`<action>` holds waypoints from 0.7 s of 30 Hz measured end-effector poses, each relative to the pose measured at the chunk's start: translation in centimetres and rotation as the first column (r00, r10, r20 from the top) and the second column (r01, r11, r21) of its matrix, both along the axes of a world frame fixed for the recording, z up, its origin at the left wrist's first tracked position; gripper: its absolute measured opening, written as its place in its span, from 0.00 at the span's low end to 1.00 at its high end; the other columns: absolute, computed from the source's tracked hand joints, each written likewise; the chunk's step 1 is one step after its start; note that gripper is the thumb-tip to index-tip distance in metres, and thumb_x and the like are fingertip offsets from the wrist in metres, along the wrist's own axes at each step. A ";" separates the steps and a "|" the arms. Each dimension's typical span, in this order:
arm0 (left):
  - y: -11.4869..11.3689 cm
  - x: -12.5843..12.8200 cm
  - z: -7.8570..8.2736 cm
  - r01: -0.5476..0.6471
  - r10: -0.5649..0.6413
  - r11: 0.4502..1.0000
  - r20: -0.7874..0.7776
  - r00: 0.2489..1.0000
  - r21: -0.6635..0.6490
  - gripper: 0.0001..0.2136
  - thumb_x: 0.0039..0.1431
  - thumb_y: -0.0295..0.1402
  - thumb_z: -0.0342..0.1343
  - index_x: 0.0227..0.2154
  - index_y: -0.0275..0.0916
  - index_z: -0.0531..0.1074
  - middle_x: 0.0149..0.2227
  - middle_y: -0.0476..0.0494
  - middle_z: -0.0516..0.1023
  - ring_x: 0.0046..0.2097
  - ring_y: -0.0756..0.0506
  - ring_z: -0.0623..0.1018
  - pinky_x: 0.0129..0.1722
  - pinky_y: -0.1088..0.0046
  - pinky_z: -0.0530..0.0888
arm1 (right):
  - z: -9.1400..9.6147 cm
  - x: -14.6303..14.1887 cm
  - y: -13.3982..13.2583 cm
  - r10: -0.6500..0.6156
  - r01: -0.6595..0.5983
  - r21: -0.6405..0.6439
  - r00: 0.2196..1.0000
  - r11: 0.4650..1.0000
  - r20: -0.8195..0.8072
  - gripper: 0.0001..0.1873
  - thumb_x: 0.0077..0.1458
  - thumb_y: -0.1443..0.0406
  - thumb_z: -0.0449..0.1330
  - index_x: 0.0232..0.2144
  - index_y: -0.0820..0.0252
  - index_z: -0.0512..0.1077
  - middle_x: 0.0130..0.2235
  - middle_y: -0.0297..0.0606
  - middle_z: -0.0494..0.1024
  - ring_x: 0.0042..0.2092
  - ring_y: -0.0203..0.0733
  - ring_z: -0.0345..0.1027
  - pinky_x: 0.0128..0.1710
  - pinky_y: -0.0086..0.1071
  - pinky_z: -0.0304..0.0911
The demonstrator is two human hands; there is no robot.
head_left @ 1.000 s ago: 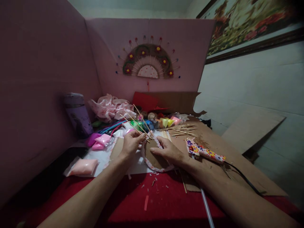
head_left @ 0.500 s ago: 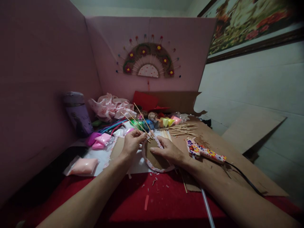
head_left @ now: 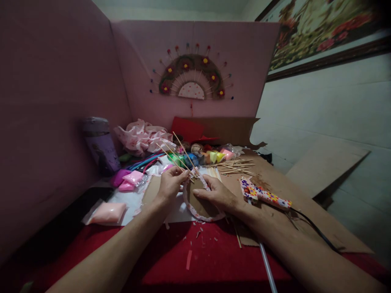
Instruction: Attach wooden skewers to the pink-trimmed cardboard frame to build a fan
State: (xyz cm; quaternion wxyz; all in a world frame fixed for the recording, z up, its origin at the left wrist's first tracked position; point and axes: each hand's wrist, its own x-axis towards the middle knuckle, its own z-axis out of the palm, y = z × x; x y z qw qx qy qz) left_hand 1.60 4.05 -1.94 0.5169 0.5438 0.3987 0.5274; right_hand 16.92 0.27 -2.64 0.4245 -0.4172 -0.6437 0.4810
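My right hand [head_left: 216, 192] grips a half-round cardboard piece [head_left: 201, 203] edged with pink patterned fabric, thumb lying on its brown face. Fingers of my left hand [head_left: 171, 183] pinch a thin wooden stick [head_left: 171, 158] whose lower end meets the cardboard's upper left edge. Two more sticks slant up and left from that edge, one of them a taller stick [head_left: 183, 148]. Whether the sticks are fixed to the cardboard cannot be made out. Left of my hand, another fabric-edged cardboard piece [head_left: 150, 191] lies on white paper.
A flower-patterned glue gun [head_left: 264, 195] with a black cord rests on cardboard at right. Behind are a pile of sticks [head_left: 235, 166], coloured clay packets [head_left: 189, 158] and crumpled fabric [head_left: 143, 136]. A purple tumbler [head_left: 100, 146] stands left. A decorated fan [head_left: 191, 77] hangs on the pink panel.
Both hands, the sticks and the cardboard piece keep nearly the same place. Only a very slight shift of the whole view shows.
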 end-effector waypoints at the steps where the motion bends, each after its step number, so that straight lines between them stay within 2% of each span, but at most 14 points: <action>1: 0.0 0.0 0.0 0.000 0.000 1.000 -0.001 1.000 -0.001 0.12 0.40 0.38 0.62 0.20 0.36 0.66 0.20 0.52 0.68 0.21 0.53 0.66 0.21 0.78 0.62 | 0.0 0.0 0.0 0.001 -0.001 0.003 1.000 1.000 0.000 0.19 0.43 0.64 0.61 0.39 0.64 0.66 0.33 0.37 0.72 0.31 0.38 0.67 0.32 0.32 0.63; 12: -0.1 0.2 0.0 0.009 -0.009 1.000 0.013 1.000 -0.001 0.12 0.39 0.38 0.62 0.22 0.35 0.70 0.22 0.49 0.72 0.23 0.51 0.69 0.22 0.76 0.64 | -0.1 0.2 0.0 0.000 -0.002 0.060 0.999 0.998 0.035 0.19 0.49 0.59 0.58 0.42 0.64 0.66 0.37 0.41 0.74 0.35 0.41 0.67 0.34 0.33 0.63; 21: -0.5 0.4 0.1 -0.011 0.012 1.000 0.026 1.000 -0.016 0.12 0.38 0.38 0.63 0.22 0.35 0.70 0.20 0.50 0.71 0.21 0.52 0.69 0.22 0.76 0.64 | -0.2 0.1 0.1 -0.008 0.003 0.069 0.998 0.998 0.059 0.18 0.49 0.59 0.58 0.41 0.64 0.67 0.36 0.40 0.74 0.34 0.41 0.68 0.33 0.33 0.63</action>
